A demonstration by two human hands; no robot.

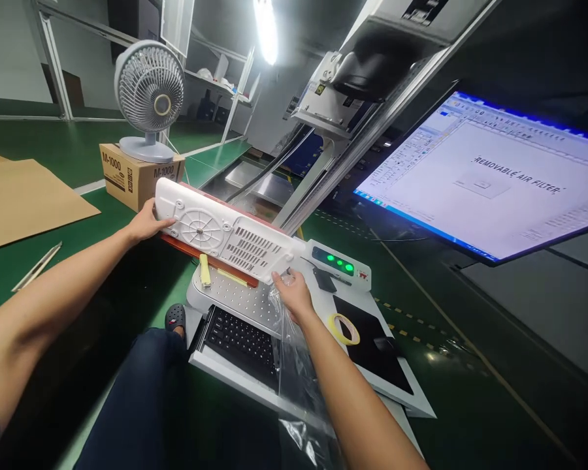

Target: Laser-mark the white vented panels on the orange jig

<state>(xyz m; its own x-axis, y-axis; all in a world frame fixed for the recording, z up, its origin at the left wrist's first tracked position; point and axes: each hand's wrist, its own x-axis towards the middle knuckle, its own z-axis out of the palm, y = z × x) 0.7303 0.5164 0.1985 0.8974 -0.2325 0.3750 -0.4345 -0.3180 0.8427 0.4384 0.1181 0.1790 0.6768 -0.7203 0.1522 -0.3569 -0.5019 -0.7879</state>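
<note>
A long white plastic panel (215, 228) is held up tilted, its right end lower. On its face are a round spoked section and a block of vent slots. My left hand (147, 224) grips the left end, thumb on the front. At the lower right corner, my right hand (294, 292) is closed on the panel's edge. Clear plastic film (294, 359) hangs below that hand and seems caught in it. Behind and under the panel shows an orange-red strip (181, 247), over a perforated metal plate (240, 301) with a yellow piece (204, 271) on it.
Below the plate lies a black keyboard (242, 343). To the right are a yellow tape roll (343, 329), a black mat (372, 365) and a unit with green lights (340, 264). A machine head (333, 98) overhangs; a monitor (490, 176) stands right. A fan (149, 88) tops a carton (127, 179).
</note>
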